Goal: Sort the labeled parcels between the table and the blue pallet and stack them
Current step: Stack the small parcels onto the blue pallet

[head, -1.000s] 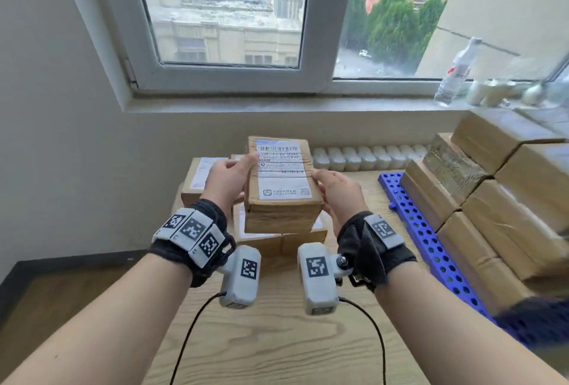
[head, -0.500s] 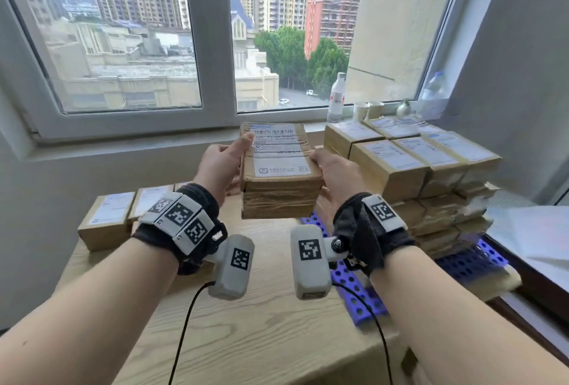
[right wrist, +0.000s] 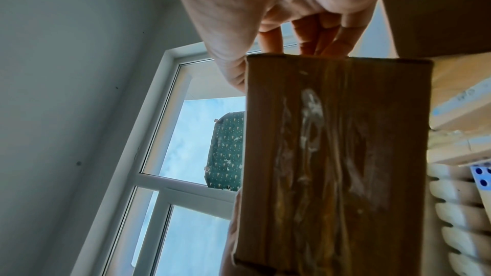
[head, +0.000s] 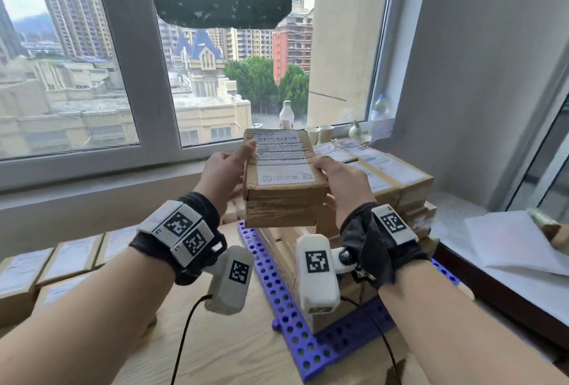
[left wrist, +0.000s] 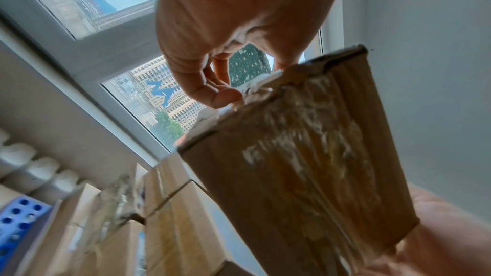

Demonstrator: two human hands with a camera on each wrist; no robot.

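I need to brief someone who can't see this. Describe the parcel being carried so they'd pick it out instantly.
Start at the big window, then drop to the blue pallet stacked with brown parcels on the wooden table. Above the pallet's near edge, the held parcel is a taped brown box, white label up. It alone is off every stack, gripped between the left hand and right hand.

A high-rise room used as a small parcel-sorting spot. Labeled cardboard parcels [head: 388,181] are stacked on a blue pallet [head: 295,332] atop a wooden desk [head: 221,350]. The window [head: 129,83] overlooks city towers.
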